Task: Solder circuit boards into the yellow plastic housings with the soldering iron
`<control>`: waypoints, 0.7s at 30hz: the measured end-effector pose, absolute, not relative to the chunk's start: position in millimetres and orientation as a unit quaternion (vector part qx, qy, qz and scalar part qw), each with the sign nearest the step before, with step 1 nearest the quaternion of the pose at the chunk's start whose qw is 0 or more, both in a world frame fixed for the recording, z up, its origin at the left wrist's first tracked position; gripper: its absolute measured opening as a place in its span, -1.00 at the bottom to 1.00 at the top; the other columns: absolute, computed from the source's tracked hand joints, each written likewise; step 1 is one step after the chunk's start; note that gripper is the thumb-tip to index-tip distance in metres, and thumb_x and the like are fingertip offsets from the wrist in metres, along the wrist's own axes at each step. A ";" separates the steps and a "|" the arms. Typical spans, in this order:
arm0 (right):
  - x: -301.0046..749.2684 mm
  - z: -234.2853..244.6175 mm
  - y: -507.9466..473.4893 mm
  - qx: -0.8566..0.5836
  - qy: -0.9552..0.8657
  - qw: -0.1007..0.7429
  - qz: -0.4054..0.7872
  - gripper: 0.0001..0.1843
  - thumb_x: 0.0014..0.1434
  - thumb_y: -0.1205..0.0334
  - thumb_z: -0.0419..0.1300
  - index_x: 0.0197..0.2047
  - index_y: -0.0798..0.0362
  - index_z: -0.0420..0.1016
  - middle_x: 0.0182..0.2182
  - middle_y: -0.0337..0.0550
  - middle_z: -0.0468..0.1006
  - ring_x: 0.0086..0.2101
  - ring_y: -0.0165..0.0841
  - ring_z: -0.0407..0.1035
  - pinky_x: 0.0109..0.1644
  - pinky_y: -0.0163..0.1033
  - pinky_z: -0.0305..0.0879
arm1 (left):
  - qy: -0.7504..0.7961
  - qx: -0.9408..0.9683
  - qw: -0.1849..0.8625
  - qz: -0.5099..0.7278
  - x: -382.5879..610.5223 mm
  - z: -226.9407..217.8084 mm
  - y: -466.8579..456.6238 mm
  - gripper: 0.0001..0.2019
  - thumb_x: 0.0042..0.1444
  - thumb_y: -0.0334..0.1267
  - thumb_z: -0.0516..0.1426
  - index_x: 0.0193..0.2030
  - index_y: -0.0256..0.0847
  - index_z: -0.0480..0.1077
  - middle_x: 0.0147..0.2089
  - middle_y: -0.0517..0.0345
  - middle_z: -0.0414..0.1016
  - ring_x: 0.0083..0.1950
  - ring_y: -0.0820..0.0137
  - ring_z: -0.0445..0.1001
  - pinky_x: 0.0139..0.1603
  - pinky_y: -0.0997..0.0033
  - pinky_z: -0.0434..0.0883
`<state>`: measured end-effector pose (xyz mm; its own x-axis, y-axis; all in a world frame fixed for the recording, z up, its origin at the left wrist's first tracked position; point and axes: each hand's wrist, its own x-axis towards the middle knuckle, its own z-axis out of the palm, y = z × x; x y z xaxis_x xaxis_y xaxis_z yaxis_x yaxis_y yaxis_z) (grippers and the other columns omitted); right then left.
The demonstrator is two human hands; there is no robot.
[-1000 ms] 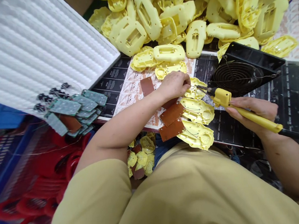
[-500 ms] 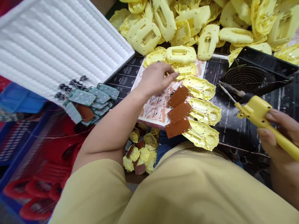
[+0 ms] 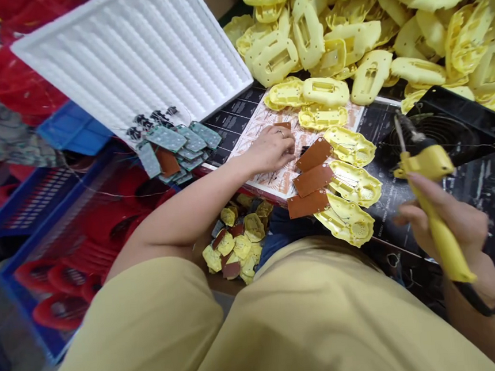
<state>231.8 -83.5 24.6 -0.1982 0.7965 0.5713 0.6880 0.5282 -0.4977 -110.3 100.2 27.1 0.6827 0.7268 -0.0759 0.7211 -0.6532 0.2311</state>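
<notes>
My right hand [image 3: 461, 219] is wrapped round the handle of a yellow soldering gun [image 3: 437, 229], its metal tip and thin feed tube pointing up and away. My left hand [image 3: 270, 149] rests low over the patterned paper [image 3: 263, 118], fingers curled down and together; what they hold, if anything, is hidden. Just beyond those fingers shows the edge of a brown circuit board [image 3: 282, 125]. To the right of this hand, several brown boards [image 3: 314, 179] lie overlapping yellow plastic shells [image 3: 355, 183], with thin wires across them. Another yellow shell [image 3: 322, 117] lies beyond.
A heap of yellow shells [image 3: 355, 31] fills the back. On the left, green circuit boards [image 3: 168, 143] lie by a white foam tray [image 3: 132, 57]. A black fan-like box [image 3: 466, 111] stands at right. Below are a box of yellow pieces [image 3: 235, 244] and a blue crate [image 3: 28, 308].
My left hand has drawn back from the yellow shell and dropped onto the paper. The soldering gun has swung more upright in my right hand. The view has shifted.
</notes>
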 end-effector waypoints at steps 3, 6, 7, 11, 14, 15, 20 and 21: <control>203.7 34.5 -46.3 -0.444 -0.804 0.394 0.036 -0.80 0.33 0.21 0.32 0.01 -0.16 0.63 -0.36 -0.34 0.70 -0.50 -0.35 0.55 -0.41 -0.28 0.45 | 0.413 0.900 0.124 0.062 -114.6 24.0 97.9 -0.82 0.27 -0.23 0.12 -0.16 -0.18 0.55 0.05 -0.07 0.65 0.22 0.15 0.52 0.35 0.11 0.32; 177.4 30.3 -0.9 -0.438 -0.807 0.388 0.079 -0.82 0.36 0.05 0.28 -0.06 -0.08 0.58 -0.17 -0.19 0.73 -0.27 -0.25 0.64 -0.19 -0.21 0.52 | 0.407 0.897 0.128 0.114 -119.2 29.0 99.7 -0.83 0.29 -0.23 0.11 -0.14 -0.16 0.53 -0.02 -0.01 0.68 0.13 0.19 0.56 0.33 0.14 0.35; 169.8 26.8 13.7 -0.445 -0.806 0.383 0.084 -0.75 0.33 -0.02 0.30 -0.05 -0.07 0.56 -0.14 -0.15 0.72 -0.18 -0.19 0.64 -0.12 -0.15 0.53 | 0.403 0.898 0.127 0.125 -119.6 31.1 99.5 -0.83 0.30 -0.23 0.11 -0.14 -0.17 0.52 -0.02 -0.01 0.68 0.12 0.19 0.57 0.33 0.13 0.35; 147.6 12.3 55.8 -0.464 -0.807 0.332 0.152 -0.60 0.19 -0.13 0.38 -0.05 -0.08 0.49 -0.23 -0.17 0.68 -0.20 -0.16 0.59 -0.09 -0.09 0.50 | 0.410 0.893 0.114 0.143 -117.8 39.9 93.2 -0.83 0.30 -0.25 0.10 -0.15 -0.16 0.53 -0.04 0.01 0.69 0.10 0.18 0.57 0.36 0.07 0.33; 141.8 5.6 67.1 -0.456 -0.813 0.323 0.167 -0.67 0.25 -0.12 0.29 -0.07 -0.09 0.47 -0.27 -0.18 0.67 -0.25 -0.20 0.58 -0.13 -0.10 0.49 | 0.449 0.872 0.112 0.157 -125.1 51.2 89.5 -0.80 0.30 -0.21 0.10 -0.12 -0.14 0.56 -0.04 0.02 0.69 0.09 0.17 0.58 0.31 0.08 0.37; 141.7 4.0 68.4 -0.452 -0.815 0.321 0.170 -0.69 0.28 -0.12 0.26 -0.08 -0.09 0.47 -0.26 -0.18 0.68 -0.25 -0.20 0.58 -0.13 -0.10 0.49 | 0.467 0.860 0.119 0.167 -130.8 56.1 89.9 -0.78 0.31 -0.18 0.09 -0.10 -0.12 0.56 -0.03 0.04 0.69 0.07 0.18 0.58 0.26 0.10 0.40; 144.4 -1.3 69.6 -0.440 -0.827 0.302 0.178 -0.68 0.30 -0.14 0.21 -0.08 -0.09 0.50 -0.29 -0.17 0.69 -0.26 -0.18 0.59 -0.16 -0.08 0.50 | 0.561 0.792 0.125 0.208 -168.1 74.6 104.6 -0.59 0.38 0.09 0.01 0.14 0.01 0.52 0.00 0.21 0.69 0.16 0.16 0.49 0.26 0.04 0.40; 144.7 -1.1 68.7 -0.442 -0.827 0.303 0.171 -0.69 0.30 -0.13 0.21 -0.09 -0.10 0.51 -0.28 -0.17 0.69 -0.26 -0.18 0.60 -0.16 -0.07 0.51 | 0.578 0.782 0.117 0.202 -172.0 74.6 108.1 -0.54 0.39 0.16 -0.02 0.20 0.04 0.49 0.02 0.24 0.68 0.25 0.12 0.44 0.34 -0.02 0.34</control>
<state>144.7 68.7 -1.1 -0.4252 0.8343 0.3509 0.6273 0.5511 -0.5502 -172.0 108.1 74.6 0.2499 0.9514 0.1801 0.8567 -0.3039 0.4168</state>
